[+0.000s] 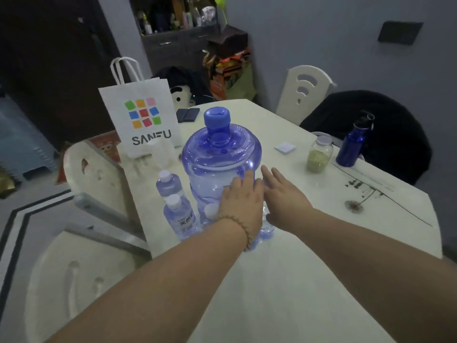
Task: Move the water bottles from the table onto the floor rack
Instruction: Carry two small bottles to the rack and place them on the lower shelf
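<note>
A big blue water jug (pixel 217 154) with a blue cap stands on the white table (pixel 309 243). Two small water bottles with white caps, one (pixel 169 184) behind the other (pixel 179 216), stand to its left. Parts of more small bottles (pixel 267 230) show behind my hands at the jug's base. My left hand (pixel 241 199), with a bead bracelet on the wrist, lies flat against the jug's front, fingers apart. My right hand (pixel 282 191) reaches along the jug's right side, fingers spread, holding nothing. No floor rack is in view.
A white SANFU paper bag (pixel 141 120) stands behind the jug. On the right are a glass jar (pixel 319 157), a dark blue flask (pixel 353 144) and a white pad (pixel 285 147). White chairs stand at the left (pixel 94 174), near left (pixel 61 280) and far right (pixel 304 90).
</note>
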Demonstrator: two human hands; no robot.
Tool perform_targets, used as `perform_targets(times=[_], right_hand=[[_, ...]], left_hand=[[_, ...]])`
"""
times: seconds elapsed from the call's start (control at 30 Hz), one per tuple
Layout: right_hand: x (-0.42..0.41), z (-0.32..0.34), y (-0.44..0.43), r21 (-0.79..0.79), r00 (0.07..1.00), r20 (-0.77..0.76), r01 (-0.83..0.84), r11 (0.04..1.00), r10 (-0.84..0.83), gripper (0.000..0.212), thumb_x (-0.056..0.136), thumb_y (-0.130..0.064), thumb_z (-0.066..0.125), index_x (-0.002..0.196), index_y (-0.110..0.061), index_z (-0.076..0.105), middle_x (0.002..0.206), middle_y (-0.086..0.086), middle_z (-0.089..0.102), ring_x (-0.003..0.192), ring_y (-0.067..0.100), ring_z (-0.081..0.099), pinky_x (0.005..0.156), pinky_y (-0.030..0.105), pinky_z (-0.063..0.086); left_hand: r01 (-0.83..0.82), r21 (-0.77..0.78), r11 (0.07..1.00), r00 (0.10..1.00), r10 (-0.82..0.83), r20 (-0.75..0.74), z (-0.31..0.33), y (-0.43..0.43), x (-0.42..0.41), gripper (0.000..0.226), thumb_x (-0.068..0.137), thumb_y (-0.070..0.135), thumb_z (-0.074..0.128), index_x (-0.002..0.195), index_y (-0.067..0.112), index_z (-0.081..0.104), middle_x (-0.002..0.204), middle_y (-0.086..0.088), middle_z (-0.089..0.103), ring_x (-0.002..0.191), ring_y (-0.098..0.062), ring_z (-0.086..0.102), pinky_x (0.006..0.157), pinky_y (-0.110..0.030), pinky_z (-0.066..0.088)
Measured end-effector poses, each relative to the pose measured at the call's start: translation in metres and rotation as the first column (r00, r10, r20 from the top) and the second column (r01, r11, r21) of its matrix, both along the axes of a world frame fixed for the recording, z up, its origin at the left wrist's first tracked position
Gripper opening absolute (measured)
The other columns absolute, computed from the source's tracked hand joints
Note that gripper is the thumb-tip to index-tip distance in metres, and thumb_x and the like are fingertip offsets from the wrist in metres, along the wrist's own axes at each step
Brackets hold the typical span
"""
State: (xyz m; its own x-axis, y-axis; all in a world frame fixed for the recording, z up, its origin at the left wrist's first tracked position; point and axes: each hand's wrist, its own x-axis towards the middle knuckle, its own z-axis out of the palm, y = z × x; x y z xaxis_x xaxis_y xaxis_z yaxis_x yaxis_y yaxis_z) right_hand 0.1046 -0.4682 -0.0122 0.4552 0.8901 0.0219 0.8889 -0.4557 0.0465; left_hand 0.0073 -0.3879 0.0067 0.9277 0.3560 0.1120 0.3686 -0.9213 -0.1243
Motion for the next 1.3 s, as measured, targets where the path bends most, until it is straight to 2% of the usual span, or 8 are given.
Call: perform_targets(times=[0.13, 0.27, 0.43, 0.57, 0.87, 1.03, 1.17, 1.3], right_hand=[[-0.010, 0.004, 0.006, -0.035, 0.987, 0.113, 0.117, 0.993, -0.112, 0.058, 0.078, -0.005, 0.055, 0.132, -0.019, 0.042, 0.128, 0.007, 0.042, 0.105, 0.029, 0.045, 0.076, 0.032, 0.045], [-0.024, 0.011, 0.012, -0.146, 0.957, 0.207, 0.238, 0.960, -0.206, 0.042, 0.074, -0.003, 0.057, 0.113, -0.019, 0.052, 0.108, 0.005, 0.044, 0.081, 0.025, 0.042, 0.060, 0.032, 0.028], [-0.044, 0.012, 0.019, -0.264, 0.912, 0.292, 0.366, 0.892, -0.288, 0.040, 0.076, -0.007, 0.057, 0.114, -0.014, 0.048, 0.114, 0.008, 0.041, 0.091, 0.025, 0.044, 0.056, 0.030, 0.025], [-0.056, 0.001, 0.006, -0.317, 0.874, 0.197, 0.486, 0.815, -0.445, 0.056, 0.075, -0.012, 0.064, 0.126, -0.014, 0.041, 0.088, 0.003, 0.043, 0.080, 0.024, 0.050, 0.061, 0.030, 0.035], [-0.119, -0.095, -0.072, -0.184, 0.634, -0.188, 0.727, 0.661, -0.750, 0.074, 0.089, -0.029, 0.051, 0.149, -0.031, 0.008, 0.112, 0.006, 0.048, 0.093, 0.029, 0.061, 0.065, 0.031, 0.043], [-0.147, -0.140, -0.096, -0.188, 0.621, -0.184, 0.738, 0.648, -0.762, 0.079, 0.089, -0.033, 0.044, 0.151, -0.028, -0.006, 0.118, 0.008, 0.045, 0.085, 0.027, 0.058, 0.060, 0.031, 0.040], [-0.150, -0.153, -0.096, -0.170, 0.695, -0.065, 0.699, 0.694, -0.716, 0.081, 0.085, -0.043, 0.041, 0.151, -0.025, -0.003, 0.130, 0.010, 0.044, 0.102, 0.033, 0.053, 0.076, 0.039, 0.041], [-0.141, -0.154, -0.092, -0.136, 0.755, -0.071, 0.640, 0.756, -0.652, 0.087, 0.083, -0.058, 0.040, 0.150, -0.033, -0.010, 0.160, 0.012, 0.007, 0.142, 0.043, 0.011, 0.110, 0.055, 0.020]], left_hand=[[0.032, 0.043, 0.999, 0.999, -0.031, -0.018, -0.015, 0.010, -0.002, 0.064, 0.088, 0.026, 0.052, 0.141, 0.008, 0.022, 0.126, -0.011, 0.041, 0.107, -0.025, 0.045, 0.084, -0.034, 0.041], [0.117, 0.061, 0.991, 0.992, -0.113, -0.058, -0.010, 0.023, 0.002, 0.030, 0.092, 0.018, 0.045, 0.120, 0.010, 0.046, 0.115, -0.010, 0.050, 0.102, -0.025, 0.051, 0.080, -0.033, 0.040], [0.279, 0.098, 0.955, 0.951, -0.261, -0.165, 0.003, 0.025, 0.002, 0.031, 0.090, 0.016, 0.052, 0.120, 0.008, 0.047, 0.118, -0.010, 0.048, 0.107, -0.026, 0.046, 0.084, -0.034, 0.042], [0.244, -0.189, 0.951, 0.921, -0.289, -0.263, 0.013, 0.019, 0.002, 0.032, 0.090, 0.007, 0.050, 0.121, 0.007, 0.045, 0.119, -0.012, 0.055, 0.104, -0.028, 0.057, 0.081, -0.038, 0.047], [0.260, -0.144, 0.955, 0.853, -0.297, -0.430, -0.054, -0.051, -0.068, 0.042, 0.095, 0.007, 0.032, 0.135, -0.003, 0.040, 0.134, -0.030, 0.042, 0.118, -0.048, 0.046, 0.083, -0.041, 0.048], [0.421, -0.192, 0.886, 0.804, -0.463, -0.373, -0.102, -0.043, -0.125, 0.031, 0.051, 0.027, 0.080, 0.081, 0.025, 0.072, 0.099, -0.002, 0.070, 0.088, -0.028, 0.067, 0.048, -0.027, 0.049], [0.470, -0.190, 0.862, 0.815, -0.506, -0.282, -0.133, -0.038, -0.127, 0.045, 0.064, 0.023, 0.066, 0.108, 0.022, 0.057, 0.128, -0.008, 0.047, 0.120, -0.037, 0.041, 0.075, -0.041, 0.044], [0.197, -0.431, 0.881, 0.961, -0.260, -0.091, -0.135, -0.039, -0.112, 0.041, 0.068, 0.043, 0.056, 0.104, 0.026, 0.063, 0.130, -0.006, 0.045, 0.122, -0.032, 0.033, 0.087, -0.042, 0.042]])
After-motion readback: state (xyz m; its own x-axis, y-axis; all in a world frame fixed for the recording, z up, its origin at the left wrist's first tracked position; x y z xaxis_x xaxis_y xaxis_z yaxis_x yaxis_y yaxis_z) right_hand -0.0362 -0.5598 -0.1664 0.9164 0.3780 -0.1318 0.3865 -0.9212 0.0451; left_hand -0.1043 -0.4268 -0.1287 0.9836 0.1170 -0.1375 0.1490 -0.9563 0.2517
